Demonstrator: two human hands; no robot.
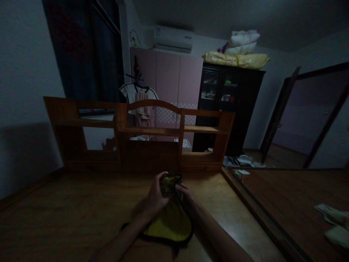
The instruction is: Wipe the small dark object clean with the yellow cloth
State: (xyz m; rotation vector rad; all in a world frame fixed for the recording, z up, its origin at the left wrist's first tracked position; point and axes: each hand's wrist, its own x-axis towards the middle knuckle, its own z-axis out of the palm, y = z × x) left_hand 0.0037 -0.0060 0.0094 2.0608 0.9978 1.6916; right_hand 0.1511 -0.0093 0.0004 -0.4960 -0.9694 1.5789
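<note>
My left hand is wrapped round a small, glossy, dark and yellow-green item, whose kind is too dim to make out. On its other side, my right hand pinches a dark edge, apparently of the yellow bag-like fabric piece with black trim. That fabric lies below both hands on a wooden surface, running up to meet the fingers. My forearms cover parts of its left and right sides.
A wooden shelf unit stands along the far edge of the surface. To the right, a raised wooden rim borders the brown floor, where pale cloths lie. Farther back are pink wardrobe doors and a black cabinet.
</note>
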